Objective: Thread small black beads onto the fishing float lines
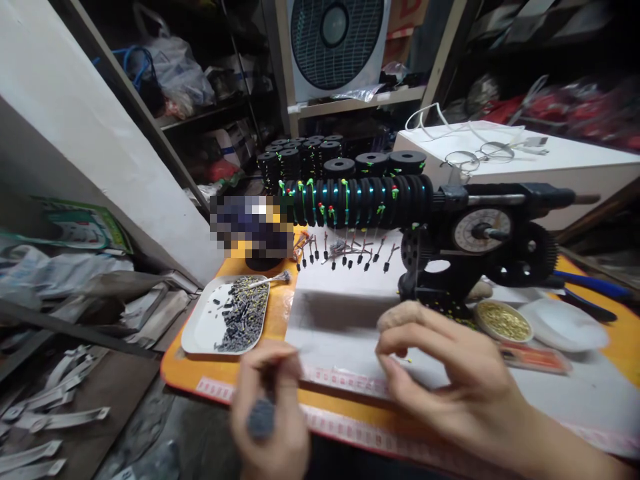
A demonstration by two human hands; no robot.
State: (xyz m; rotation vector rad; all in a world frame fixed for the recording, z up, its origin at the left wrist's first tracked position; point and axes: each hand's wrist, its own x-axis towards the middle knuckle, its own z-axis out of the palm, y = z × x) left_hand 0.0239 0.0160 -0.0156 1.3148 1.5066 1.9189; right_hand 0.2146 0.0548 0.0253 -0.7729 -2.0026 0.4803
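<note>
Here the right hand (450, 373) is curled over the white sheet (350, 320) on the orange table (620, 333), thumb and forefinger pinched narrow on what looks like a tiny yellow-tipped piece (407, 359), too small and blurred to name surely. The left hand (267, 407) sits lower, at the near edge of the table, closed around a grey, blurred handle-like thing (261, 419) pointing toward the camera; what it is I cannot tell.

The relation that matters: the row of black spools (357, 200) on the winding machine (480, 247) lies straight ahead of and above the right hand, its long axis running left to right across the view. Thin lines with small black ends (345, 257) hang from it over the sheet. The right hand is the nearer of the two. The white tray of small dark pieces (225, 317) lies ahead of the left hand, with a brush (270, 280) resting on its far rim. A round tin of gold-coloured bits (501, 321) stands just right of the right hand.
</note>
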